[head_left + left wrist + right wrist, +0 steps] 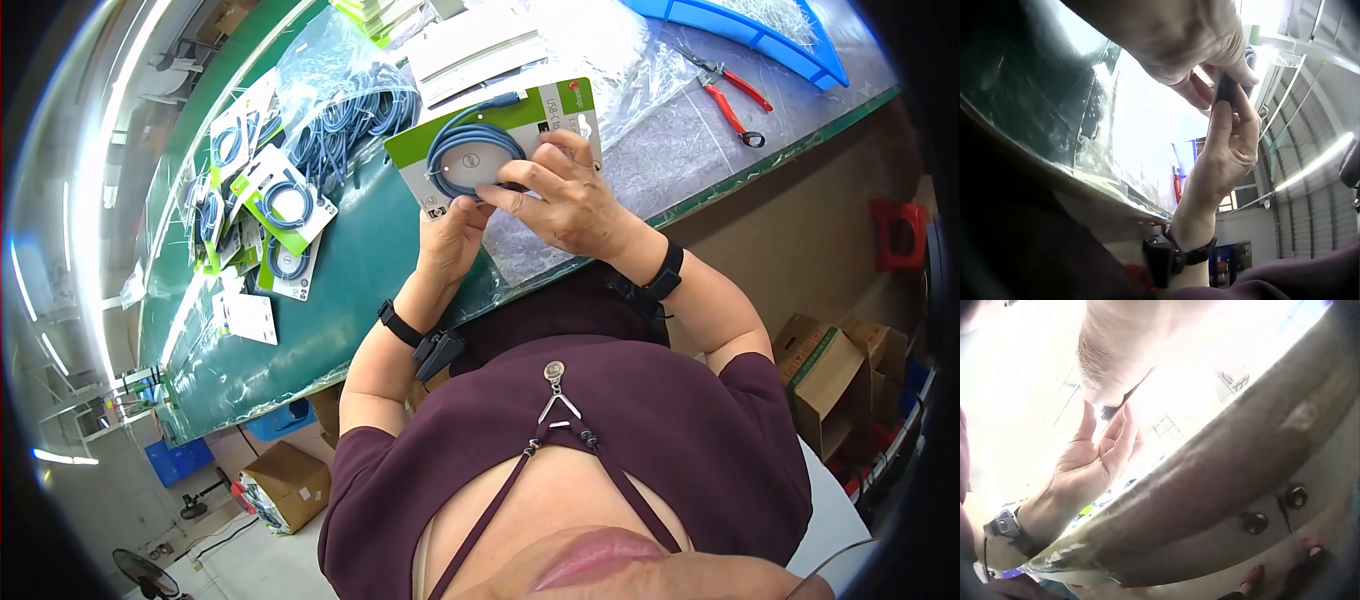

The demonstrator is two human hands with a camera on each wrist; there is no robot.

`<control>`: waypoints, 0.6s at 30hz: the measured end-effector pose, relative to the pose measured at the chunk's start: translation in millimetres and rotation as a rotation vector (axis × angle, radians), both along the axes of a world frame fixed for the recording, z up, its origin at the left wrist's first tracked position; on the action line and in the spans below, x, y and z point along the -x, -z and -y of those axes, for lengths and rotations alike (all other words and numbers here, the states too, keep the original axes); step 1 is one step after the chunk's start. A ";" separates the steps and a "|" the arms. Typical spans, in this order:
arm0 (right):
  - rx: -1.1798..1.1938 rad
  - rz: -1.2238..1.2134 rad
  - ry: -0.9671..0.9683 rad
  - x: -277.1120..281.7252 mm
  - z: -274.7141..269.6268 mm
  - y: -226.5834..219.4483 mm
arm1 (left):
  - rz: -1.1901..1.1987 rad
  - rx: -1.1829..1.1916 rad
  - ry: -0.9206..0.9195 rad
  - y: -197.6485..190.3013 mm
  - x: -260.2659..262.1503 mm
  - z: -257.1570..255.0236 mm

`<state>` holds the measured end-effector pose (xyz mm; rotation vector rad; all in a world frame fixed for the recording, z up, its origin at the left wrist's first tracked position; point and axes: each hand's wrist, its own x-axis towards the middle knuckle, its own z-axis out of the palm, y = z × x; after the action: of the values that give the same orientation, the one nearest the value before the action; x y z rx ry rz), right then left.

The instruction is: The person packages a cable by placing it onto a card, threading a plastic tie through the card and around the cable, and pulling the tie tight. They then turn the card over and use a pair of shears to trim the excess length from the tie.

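In the head view a green and white cable card point(408, 150) is held up over the table's front edge, printed with "USB-C". A coiled blue USB-C cable point(440, 150) lies against its front, with one plug near the card's top edge. The left hand point(450, 240) grips the card's lower edge, thumb in front and the other fingers hidden behind it. At the coil's lower right, the right hand point(572, 198) pinches the cable with bent fingers. From the left wrist, the right hand point(1225, 147) shows its fingertips around the dark coil. Glare washes out the right wrist view.
Several carded cables point(285, 205) lie in a pile at the left of the green table point(365, 240). Behind them is a plastic bag of loose blue cables point(350, 125). Red-handled pliers point(735, 100) and a blue tray point(755, 38) are at the right.
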<state>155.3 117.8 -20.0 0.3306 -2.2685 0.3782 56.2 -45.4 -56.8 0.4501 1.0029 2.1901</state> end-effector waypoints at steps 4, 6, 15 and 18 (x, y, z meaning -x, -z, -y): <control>0.065 0.033 -0.012 2.9 0.5 -3.8 | -0.023 -0.049 0.078 -7.7 -3.7 -4.4; 0.091 0.050 0.010 8.0 -0.9 -3.3 | -0.060 0.009 0.043 -9.9 -2.2 -7.1; 0.046 -0.042 -0.059 -1.5 -24.4 -49.9 | -0.113 0.112 -0.051 -9.1 6.7 -6.8; 0.286 -0.043 -0.128 -6.9 -42.5 -77.5 | -0.172 0.114 -0.080 -10.6 13.0 -7.2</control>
<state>162.2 160.3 57.5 0.3324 -2.1201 0.7460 43.2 -38.2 -46.1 0.5615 1.2510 2.1794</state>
